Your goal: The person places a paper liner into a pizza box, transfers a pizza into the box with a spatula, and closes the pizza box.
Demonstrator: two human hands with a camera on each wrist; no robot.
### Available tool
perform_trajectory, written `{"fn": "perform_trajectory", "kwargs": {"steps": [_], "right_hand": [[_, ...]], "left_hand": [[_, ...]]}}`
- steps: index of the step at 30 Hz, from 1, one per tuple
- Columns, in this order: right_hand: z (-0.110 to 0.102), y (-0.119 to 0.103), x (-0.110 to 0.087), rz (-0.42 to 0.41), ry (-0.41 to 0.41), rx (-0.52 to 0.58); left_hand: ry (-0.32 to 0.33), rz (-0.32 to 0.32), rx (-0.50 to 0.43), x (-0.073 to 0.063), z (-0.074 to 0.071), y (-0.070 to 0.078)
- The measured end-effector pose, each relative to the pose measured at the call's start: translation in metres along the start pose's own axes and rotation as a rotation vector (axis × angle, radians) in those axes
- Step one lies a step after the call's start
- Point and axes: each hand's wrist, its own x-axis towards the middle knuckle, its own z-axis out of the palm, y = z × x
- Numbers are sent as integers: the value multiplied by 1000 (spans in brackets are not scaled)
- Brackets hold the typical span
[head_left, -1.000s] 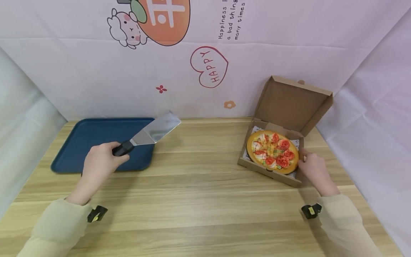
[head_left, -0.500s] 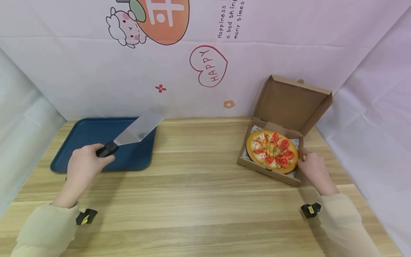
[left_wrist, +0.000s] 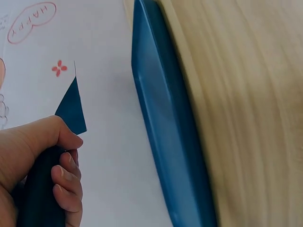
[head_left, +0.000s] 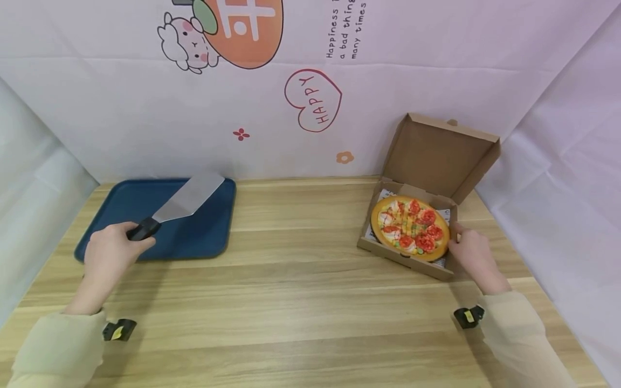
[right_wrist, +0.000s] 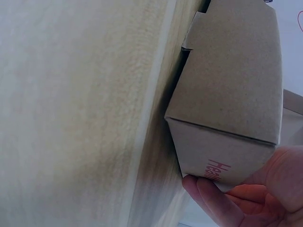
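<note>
My left hand [head_left: 109, 252] grips the black handle of a metal spatula [head_left: 190, 197], held above the blue tray [head_left: 201, 240] with its blade angled to the far right. In the left wrist view the fingers wrap the handle and the blade [left_wrist: 72, 111] is seen at a steep angle. On the right, my right hand [head_left: 473, 254] holds the right wall of an open cardboard pizza box [head_left: 439, 153]. Its fingers [right_wrist: 210, 201] press the outside of the box, low down, in the right wrist view. A round pizza [head_left: 412, 229] lies inside on printed paper.
A wooden table [head_left: 291, 302] runs between tray and box. White cloth [head_left: 262, 102] with printed drawings hangs along the back, and plain cloth closes both sides. The box lid stands raised, tilted back near the rear cloth.
My left hand has moved left and slightly down with the spatula, bringing the blade from the tray's right edge to over the tray. The right hand and pizza box stay in place.
</note>
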Motion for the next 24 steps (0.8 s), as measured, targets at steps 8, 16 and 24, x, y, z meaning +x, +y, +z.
{"fn": "perform_trajectory", "kwargs": {"steps": [8, 16, 24], "right_hand": [[-1, 0, 0, 15, -8, 3], [-1, -1, 0, 17, -5, 10], [-1, 1, -1, 22, 1, 11]], "left_hand": [[-16, -7, 4, 3, 3, -19], [-68, -49, 38, 7, 6, -33], [-113, -70, 43, 10, 12, -43]]}}
